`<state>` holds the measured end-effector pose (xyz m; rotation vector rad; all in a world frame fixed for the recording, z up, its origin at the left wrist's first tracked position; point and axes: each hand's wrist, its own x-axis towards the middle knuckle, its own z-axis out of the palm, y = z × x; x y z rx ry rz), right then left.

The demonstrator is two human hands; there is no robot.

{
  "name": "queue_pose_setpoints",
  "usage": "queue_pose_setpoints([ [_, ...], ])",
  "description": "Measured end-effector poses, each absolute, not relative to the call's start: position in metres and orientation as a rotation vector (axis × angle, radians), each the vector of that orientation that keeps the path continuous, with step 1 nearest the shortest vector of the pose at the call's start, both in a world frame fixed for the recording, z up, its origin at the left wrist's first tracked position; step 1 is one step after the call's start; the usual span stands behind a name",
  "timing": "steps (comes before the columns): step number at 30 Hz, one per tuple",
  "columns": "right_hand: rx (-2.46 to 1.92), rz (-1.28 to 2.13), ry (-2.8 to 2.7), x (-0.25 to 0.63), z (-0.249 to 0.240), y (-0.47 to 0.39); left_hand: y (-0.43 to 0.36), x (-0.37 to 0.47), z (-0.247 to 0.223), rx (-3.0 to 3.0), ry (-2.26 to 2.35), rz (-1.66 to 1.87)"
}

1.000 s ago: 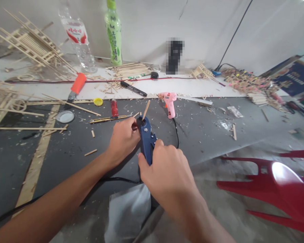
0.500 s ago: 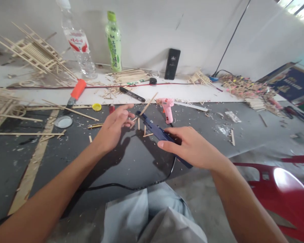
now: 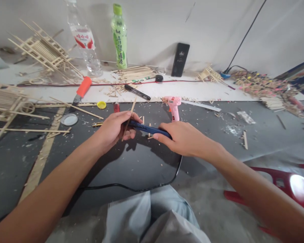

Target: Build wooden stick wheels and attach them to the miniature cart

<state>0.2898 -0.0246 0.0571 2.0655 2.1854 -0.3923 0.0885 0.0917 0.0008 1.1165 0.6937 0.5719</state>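
Note:
My right hand [image 3: 179, 138] is closed round the handle of dark blue shears [image 3: 148, 129], whose far end points left. A thin wooden stick [image 3: 133, 107] crosses the shears' tip at a slant. Against that tip, my left hand [image 3: 114, 130] holds the stick between thumb and fingers; some fingers are hidden behind the tool. Short stick pieces [image 3: 150, 129] stand just behind the shears, partly covered. Beyond them lies a pink glue gun [image 3: 175, 108].
Behind are a black marker [image 3: 137, 92], a phone [image 3: 180, 60] leaning on the wall, a green bottle [image 3: 119, 40] and a clear bottle [image 3: 84, 44]. Stick-built models [image 3: 44, 50] stand at left. A black cable [image 3: 142, 189] loops along the front edge. A red chair [image 3: 276, 179] is at right.
My left hand has closed on the stick at the shears' tip. The shears have swung flatter, and the tip has moved left and down. The view has shifted slightly left.

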Motion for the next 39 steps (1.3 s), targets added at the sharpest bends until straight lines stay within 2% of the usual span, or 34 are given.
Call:
queue_pose_setpoints([
  [8,2.038,-0.107,2.132,0.282,0.051,-0.012,0.097,0.086,0.000,1.103,0.728,0.611],
  [16,2.117,-0.217,2.131,0.287,0.045,-0.011,0.096,0.085,0.002,1.128,0.686,0.583],
  [35,2.178,-0.222,2.008,0.278,0.043,-0.014,0.094,0.086,0.005,1.126,0.675,0.575],
  [39,2.270,-0.242,2.019,0.282,0.046,-0.023,0.095,0.080,0.018,1.162,0.673,0.718],
])
